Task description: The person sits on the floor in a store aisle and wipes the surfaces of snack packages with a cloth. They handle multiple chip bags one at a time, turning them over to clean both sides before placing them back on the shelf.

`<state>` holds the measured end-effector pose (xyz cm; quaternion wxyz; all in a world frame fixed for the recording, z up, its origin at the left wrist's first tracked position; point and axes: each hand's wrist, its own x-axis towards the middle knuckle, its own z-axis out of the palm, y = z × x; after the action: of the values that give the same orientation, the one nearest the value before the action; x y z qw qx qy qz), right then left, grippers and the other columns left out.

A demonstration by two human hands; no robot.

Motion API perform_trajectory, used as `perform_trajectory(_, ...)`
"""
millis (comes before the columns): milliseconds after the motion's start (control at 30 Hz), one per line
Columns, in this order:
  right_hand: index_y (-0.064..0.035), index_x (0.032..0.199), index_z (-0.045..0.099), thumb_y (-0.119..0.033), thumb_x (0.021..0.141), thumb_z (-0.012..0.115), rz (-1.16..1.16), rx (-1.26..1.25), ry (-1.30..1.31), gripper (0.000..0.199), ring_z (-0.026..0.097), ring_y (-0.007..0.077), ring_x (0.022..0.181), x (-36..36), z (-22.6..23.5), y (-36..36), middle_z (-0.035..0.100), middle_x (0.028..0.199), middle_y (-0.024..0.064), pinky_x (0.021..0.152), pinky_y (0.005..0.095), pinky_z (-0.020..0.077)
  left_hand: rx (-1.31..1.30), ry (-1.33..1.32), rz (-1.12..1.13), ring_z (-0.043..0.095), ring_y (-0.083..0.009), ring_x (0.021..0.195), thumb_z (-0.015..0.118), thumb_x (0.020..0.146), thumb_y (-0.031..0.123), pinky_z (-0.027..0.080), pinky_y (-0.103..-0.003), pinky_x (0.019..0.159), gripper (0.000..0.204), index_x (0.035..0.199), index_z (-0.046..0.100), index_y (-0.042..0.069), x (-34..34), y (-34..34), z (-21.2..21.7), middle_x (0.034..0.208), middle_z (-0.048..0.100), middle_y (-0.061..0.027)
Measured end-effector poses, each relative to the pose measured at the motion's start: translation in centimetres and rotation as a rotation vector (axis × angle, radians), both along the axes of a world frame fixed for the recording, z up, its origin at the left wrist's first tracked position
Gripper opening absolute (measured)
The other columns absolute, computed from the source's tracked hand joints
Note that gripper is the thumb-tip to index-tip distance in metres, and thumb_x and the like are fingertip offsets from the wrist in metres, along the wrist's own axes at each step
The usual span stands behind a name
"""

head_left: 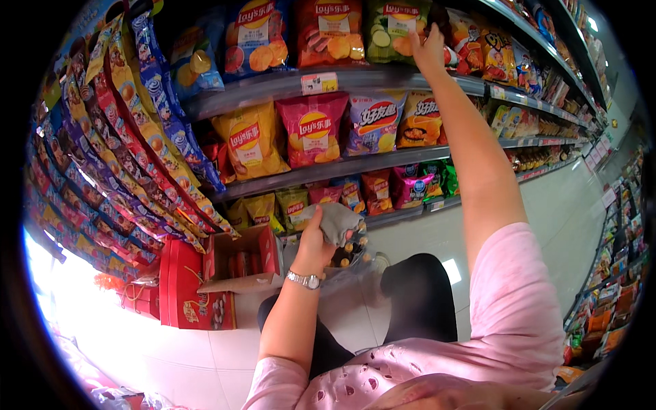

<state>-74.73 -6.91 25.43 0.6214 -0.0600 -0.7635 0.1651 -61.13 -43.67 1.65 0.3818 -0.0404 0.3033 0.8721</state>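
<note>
My left hand, with a metal watch on its wrist, is closed around a crumpled grey cloth in front of the bottom shelf. My right hand is raised at the end of a stretched arm to the upper shelf. Its fingers are spread at the right edge of a green bag of potato chips; whether they press on the bag is hard to tell. To the left of that bag stand a red bag of chips and a blue bag of chips.
Lower shelves hold a yellow chip bag, a pink chip bag and a purple snack bag. Strips of hanging snack packets line the left. Red gift boxes and an open carton stand on the floor near bottles.
</note>
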Motion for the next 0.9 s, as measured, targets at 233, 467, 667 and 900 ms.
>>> perform_trajectory(233, -0.0025, 0.114, 0.048, -0.004, 0.08, 0.062, -0.211, -0.073, -0.135, 0.036, 0.041, 0.0383, 0.113, 4.4, -1.8, -7.2, 0.04, 0.123, 0.0198, 0.094, 0.0468, 0.0376, 0.011, -0.006, 0.034, 0.059, -0.0279, 0.101, 0.044, 0.097, 0.039, 0.055, -0.041, 0.07, 0.04, 0.119, 0.05, 0.006, -0.4, -0.2, -1.3, 0.114, 0.059, -0.0111)
perform_trajectory(467, 0.0, 0.111, 0.051, -0.002, 0.076, 0.062, 0.109, 0.022, -0.071, 0.037, 0.043, 0.0377, 0.113, -0.5, -3.7, -0.7, 0.044, 0.119, 0.0217, 0.094, 0.0425, 0.039, -0.032, -0.03, 0.04, 0.059, -0.0262, 0.102, 0.044, 0.097, 0.038, 0.054, -0.039, 0.072, 0.04, 0.122, 0.048, 0.007, 0.1, -0.5, -0.3, 0.116, 0.059, -0.0097)
perform_trajectory(667, -0.0018, 0.111, 0.052, -0.002, 0.077, 0.061, 0.015, -0.238, -0.349, 0.035, 0.043, 0.0346, 0.119, 1.6, -3.4, -4.1, 0.043, 0.13, 0.0199, 0.093, 0.0393, 0.0405, 0.034, 0.015, 0.051, 0.058, -0.0272, 0.104, 0.043, 0.098, 0.037, 0.054, -0.039, 0.071, 0.038, 0.121, 0.048, 0.008, -0.5, -1.4, -1.3, 0.117, 0.057, -0.0096)
perform_trajectory(900, -0.0004, 0.106, 0.053, -0.01, 0.081, 0.062, 0.173, 0.162, -0.051, 0.029, 0.05, 0.0326, 0.106, 4.8, -11.8, -9.3, 0.054, 0.111, 0.0151, 0.088, 0.0427, 0.0419, 0.033, 0.016, 0.124, 0.056, -0.0293, 0.108, 0.041, 0.099, 0.035, 0.053, -0.042, 0.076, 0.038, 0.123, 0.046, 0.007, -0.3, -1.8, -1.2, 0.12, 0.055, -0.0103)
